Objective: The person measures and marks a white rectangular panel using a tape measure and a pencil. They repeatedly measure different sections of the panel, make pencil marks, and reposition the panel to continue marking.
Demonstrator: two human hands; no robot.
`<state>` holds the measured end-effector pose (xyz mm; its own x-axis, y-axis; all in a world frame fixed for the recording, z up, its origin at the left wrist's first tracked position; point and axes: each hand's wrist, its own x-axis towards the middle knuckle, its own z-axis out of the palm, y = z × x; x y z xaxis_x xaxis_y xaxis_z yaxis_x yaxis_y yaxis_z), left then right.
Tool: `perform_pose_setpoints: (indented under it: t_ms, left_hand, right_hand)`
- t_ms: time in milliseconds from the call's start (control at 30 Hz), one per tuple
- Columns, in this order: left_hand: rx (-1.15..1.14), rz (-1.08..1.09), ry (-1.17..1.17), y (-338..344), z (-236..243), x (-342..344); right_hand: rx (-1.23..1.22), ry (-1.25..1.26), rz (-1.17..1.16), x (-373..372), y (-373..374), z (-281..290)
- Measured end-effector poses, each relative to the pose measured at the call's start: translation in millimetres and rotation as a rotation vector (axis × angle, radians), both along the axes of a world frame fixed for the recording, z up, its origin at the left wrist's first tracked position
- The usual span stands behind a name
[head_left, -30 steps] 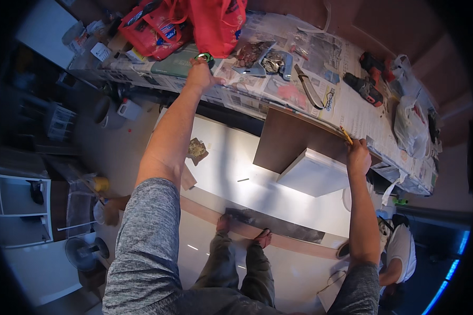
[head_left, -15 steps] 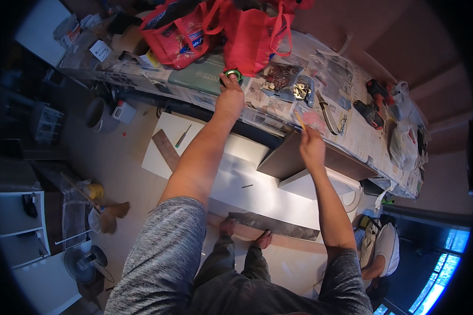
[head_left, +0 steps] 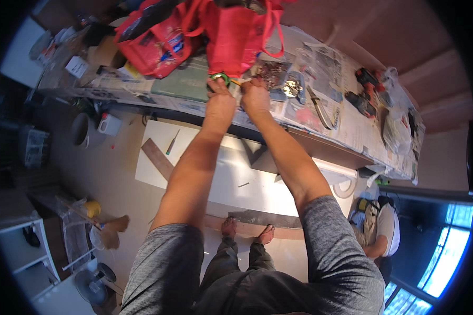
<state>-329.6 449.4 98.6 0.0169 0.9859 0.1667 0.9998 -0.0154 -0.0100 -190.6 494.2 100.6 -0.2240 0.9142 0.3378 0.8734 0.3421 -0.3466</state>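
Note:
My left hand (head_left: 220,103) is at the near edge of the newspaper-covered worktop (head_left: 353,137), its fingers closed over a round green-and-black tape measure (head_left: 220,77). Close beside it on the right, my right hand (head_left: 255,98) is closed, knuckles up. From its fingers a short yellow piece (head_left: 236,82) points at the tape measure; it looks like the pencil, though most of it is hidden. Just behind the tape measure stands a red bag (head_left: 230,42). A dark green flat box or book (head_left: 186,79) lies left of my left hand.
Hinges (head_left: 293,87), a knife (head_left: 320,107), a red-and-black cordless drill (head_left: 367,89) and a plastic bag (head_left: 397,131) lie on the worktop's right. White boards (head_left: 228,189) and a screwdriver (head_left: 172,142) are below. Another person (head_left: 386,226) is at lower right; a fan (head_left: 92,283) stands lower left.
My right hand has moved left with the yellow pencil, from the front edge of the worktop to right beside the tape measure. My left hand stays on the tape measure; the view has shifted slightly.

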Motion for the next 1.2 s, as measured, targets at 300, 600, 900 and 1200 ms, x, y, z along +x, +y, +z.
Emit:
perform_pose_setpoints:
  t_ms: [300,600,900,1200]
  left_hand:
    - [-0.117,-0.017,-0.108,-6,22,-3]
    - [-0.113,0.029,-0.131,-7,23,-2]
    - [0.024,-0.073,-0.350,-117,54,50]
    - [-1.164,-1.141,-1.053,-490,23,215]
  right_hand:
    - [0.275,0.147,-0.007,21,-41,31]
    - [-0.494,0.299,-0.235,165,-440,39]
    - [-1.122,0.763,-0.431,262,-833,63]
    - [-1.071,1.176,-0.501,228,-787,196]
